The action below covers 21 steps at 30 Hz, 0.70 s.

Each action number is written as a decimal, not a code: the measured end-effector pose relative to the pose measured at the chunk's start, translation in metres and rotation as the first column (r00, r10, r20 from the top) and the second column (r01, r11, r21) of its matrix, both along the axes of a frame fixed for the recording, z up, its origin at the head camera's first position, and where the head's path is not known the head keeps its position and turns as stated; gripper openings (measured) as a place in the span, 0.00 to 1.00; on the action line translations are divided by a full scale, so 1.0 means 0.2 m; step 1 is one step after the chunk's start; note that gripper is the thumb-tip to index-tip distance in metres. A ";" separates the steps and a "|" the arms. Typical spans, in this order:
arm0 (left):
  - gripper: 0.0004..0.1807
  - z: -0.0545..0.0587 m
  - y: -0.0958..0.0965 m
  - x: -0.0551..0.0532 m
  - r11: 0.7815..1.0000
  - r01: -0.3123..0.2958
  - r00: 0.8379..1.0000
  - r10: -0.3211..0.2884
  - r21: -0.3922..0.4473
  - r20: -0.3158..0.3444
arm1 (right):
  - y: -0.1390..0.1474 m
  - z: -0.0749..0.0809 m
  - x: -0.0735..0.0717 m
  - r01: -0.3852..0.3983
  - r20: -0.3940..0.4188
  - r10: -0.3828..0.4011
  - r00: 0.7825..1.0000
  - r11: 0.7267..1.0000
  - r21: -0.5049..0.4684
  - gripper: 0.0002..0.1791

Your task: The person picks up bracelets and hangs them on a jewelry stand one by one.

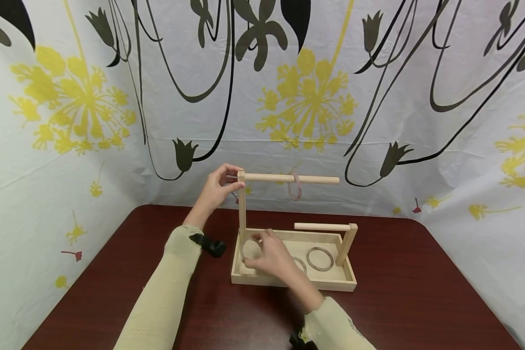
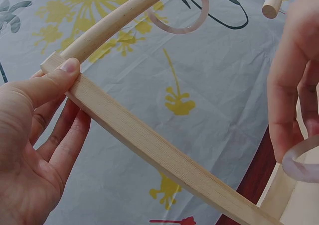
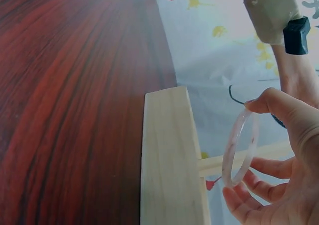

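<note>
Here the left hand (image 1: 217, 188) is gripping the tall post (image 1: 242, 210), probably steadying it, while the right hand (image 1: 272, 253) is pinching a pale bangle (image 3: 230, 153) edgewise above the tray (image 1: 293, 283), seemingly keeping its middle free.

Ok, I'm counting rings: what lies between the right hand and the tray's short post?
In the head view, a partly hidden ring beside the right hand, then a fully visible ring.

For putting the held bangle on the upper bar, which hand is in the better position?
Probably the right hand: it holds the bangle, and the upper bar has its free end on that side. The left hand grips the post at the bar's fixed end.
</note>
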<state>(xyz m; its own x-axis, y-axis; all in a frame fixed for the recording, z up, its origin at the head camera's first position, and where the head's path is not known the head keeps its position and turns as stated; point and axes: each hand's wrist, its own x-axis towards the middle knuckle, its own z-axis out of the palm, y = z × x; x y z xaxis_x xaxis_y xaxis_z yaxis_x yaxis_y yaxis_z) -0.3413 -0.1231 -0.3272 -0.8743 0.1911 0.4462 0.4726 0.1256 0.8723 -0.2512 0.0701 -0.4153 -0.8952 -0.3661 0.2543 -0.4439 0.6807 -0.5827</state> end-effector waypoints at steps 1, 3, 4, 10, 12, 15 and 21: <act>0.18 0.00 0.00 0.00 1.000 0.001 1.000 -0.001 0.000 0.002 | 0.00 0.00 0.00 -0.002 0.003 0.003 1.000 1.000 -0.009 0.34; 0.18 0.00 0.00 0.00 1.000 0.001 1.000 -0.001 0.000 0.005 | 0.00 0.01 0.01 -0.005 0.009 0.006 1.000 1.000 -0.026 0.34; 0.18 0.00 0.00 0.00 1.000 0.001 1.000 -0.001 -0.001 0.006 | 0.00 0.02 0.02 -0.007 0.012 0.007 1.000 0.999 -0.035 0.34; 0.18 0.00 0.00 0.00 1.000 0.000 1.000 0.000 -0.003 0.003 | 0.00 0.06 0.05 -0.009 0.021 0.011 1.000 0.997 -0.080 0.33; 0.18 0.00 0.00 -0.01 1.000 0.000 1.000 0.000 -0.006 0.000 | 0.00 0.07 0.06 -0.017 0.012 0.018 1.000 0.995 -0.094 0.33; 0.18 0.00 0.00 -0.01 1.000 0.000 1.000 0.000 -0.008 -0.002 | 0.00 0.10 0.07 -0.031 -0.009 0.030 0.999 0.994 -0.108 0.33; 0.18 0.00 0.00 0.00 1.000 0.000 1.000 0.000 -0.008 0.004 | 0.00 0.14 0.10 -0.047 -0.020 0.044 0.999 0.989 -0.143 0.34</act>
